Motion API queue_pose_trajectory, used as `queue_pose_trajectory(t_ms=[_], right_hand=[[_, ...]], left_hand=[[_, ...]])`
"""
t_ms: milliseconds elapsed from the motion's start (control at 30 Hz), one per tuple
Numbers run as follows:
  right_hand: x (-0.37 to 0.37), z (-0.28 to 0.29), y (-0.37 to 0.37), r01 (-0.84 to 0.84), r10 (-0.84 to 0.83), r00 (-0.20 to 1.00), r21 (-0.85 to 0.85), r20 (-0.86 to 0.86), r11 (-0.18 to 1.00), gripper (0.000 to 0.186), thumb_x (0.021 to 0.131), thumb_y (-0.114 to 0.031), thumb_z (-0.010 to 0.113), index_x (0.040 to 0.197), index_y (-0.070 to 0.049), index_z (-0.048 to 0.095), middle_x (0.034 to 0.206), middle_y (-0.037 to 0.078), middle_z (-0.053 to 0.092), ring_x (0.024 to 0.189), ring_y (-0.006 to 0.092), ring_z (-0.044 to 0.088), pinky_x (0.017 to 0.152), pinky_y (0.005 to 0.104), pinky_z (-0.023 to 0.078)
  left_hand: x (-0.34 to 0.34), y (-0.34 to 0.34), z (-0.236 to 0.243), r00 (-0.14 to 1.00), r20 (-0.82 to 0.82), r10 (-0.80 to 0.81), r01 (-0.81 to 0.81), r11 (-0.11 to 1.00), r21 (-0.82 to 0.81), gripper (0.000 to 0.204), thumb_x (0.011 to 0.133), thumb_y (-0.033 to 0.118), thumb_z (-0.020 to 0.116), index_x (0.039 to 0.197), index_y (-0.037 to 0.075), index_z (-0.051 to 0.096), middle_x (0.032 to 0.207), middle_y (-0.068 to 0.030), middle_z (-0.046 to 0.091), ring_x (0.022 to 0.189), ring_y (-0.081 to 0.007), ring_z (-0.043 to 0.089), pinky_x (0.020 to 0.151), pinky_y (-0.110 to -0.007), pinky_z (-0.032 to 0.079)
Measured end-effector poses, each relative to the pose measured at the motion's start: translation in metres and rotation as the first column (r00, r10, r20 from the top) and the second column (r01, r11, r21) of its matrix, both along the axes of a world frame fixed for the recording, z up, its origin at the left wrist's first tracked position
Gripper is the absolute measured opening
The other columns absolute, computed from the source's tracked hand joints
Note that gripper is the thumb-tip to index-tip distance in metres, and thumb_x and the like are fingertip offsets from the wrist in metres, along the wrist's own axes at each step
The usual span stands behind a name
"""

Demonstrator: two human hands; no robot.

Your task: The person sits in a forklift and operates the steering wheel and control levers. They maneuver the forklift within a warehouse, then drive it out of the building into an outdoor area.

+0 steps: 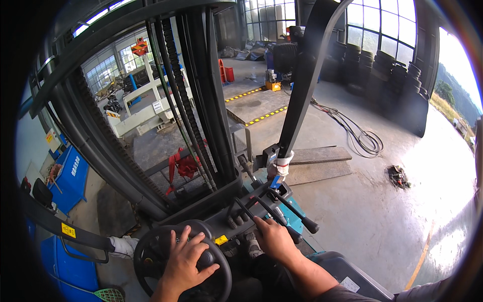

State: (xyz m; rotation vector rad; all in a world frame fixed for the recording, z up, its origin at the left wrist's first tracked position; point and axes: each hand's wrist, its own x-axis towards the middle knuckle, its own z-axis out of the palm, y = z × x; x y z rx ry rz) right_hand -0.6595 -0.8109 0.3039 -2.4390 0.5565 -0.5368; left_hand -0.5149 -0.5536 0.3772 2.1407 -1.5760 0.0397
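I sit at the controls of a forklift. My left hand lies palm down over the black steering wheel, its fingers spread. Beside its palm, a dark round part of the wheel's middle shows. My right hand is closed round the end of a black control lever; its grip is hidden under my fingers. Just right of that hand stand more levers, one ending in a thick black handle. Ahead rises the black mast with its chains and hoses. Low behind it hangs a red cloth or strap.
Black pillars frame the cab, with whitish gloves at the right pillar and by the left grab handle. Blue bins stand left. A white metal frame is ahead. Rightward lie a coiled hose, dark scrap and stacked tyres.
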Motion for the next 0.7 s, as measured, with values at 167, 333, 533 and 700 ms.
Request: queue_pose_trajectory(t_ms=[167,333,533,700], right_hand=[[0.005,0.003,-0.001,0.011,-0.011,1.000,0.017,-0.006,1.000,0.041,0.097,-0.019,0.070,0.135,-0.004,0.067,0.101,0.023,0.071,0.088,0.0431,0.072,0.079,0.0504,0.061],[0.007,0.002,-0.002,0.012,-0.012,1.000,-0.001,0.026,1.000,0.041,0.096,-0.018,0.070,0.135,-0.005,0.067,0.101,0.023,0.071,0.087,0.0433,0.072,0.077,0.0502,0.061],[-0.027,-0.010,0.012,0.044,-0.044,0.999,-0.002,0.011,0.999,0.044,0.095,-0.018,0.073,0.138,-0.008,0.067,0.100,0.021,0.069,0.083,0.0427,0.072,0.074,0.0502,0.061],[-0.033,-0.014,0.014,0.064,-0.065,0.997,0.037,0.035,0.997,0.047,0.094,-0.018,0.075,0.139,-0.007,0.066,0.097,0.021,0.070,0.086,0.0435,0.071,0.077,0.0496,0.060]], left_hand=[[-0.022,0.001,0.010,0.994,-0.030,-0.107,0.109,0.991,0.074,0.057,0.081,0.043,0.090,0.121,0.011,0.064,0.148,-0.0142,0.062,0.152,-0.0496,0.040,0.119,-0.080,0.017],[-0.050,0.012,0.017,0.984,0.058,-0.171,0.170,0.985,0.024,0.050,0.090,0.030,0.083,0.130,0.007,0.064,0.142,-0.0232,0.060,0.136,-0.0449,0.053,0.116,-0.060,0.037],[-0.046,0.108,-0.025,0.956,-0.019,0.292,-0.286,0.918,-0.276,0.052,0.097,0.047,0.074,0.124,0.004,0.065,0.144,-0.0170,0.064,0.144,-0.0433,0.052,0.124,-0.067,0.024],[0.015,0.221,-0.108,0.320,-0.542,0.777,-0.936,0.170,-0.309,0.047,0.113,0.038,0.052,0.141,0.001,0.060,0.149,-0.0147,0.059,0.135,-0.0268,0.056,0.113,-0.041,0.043]])
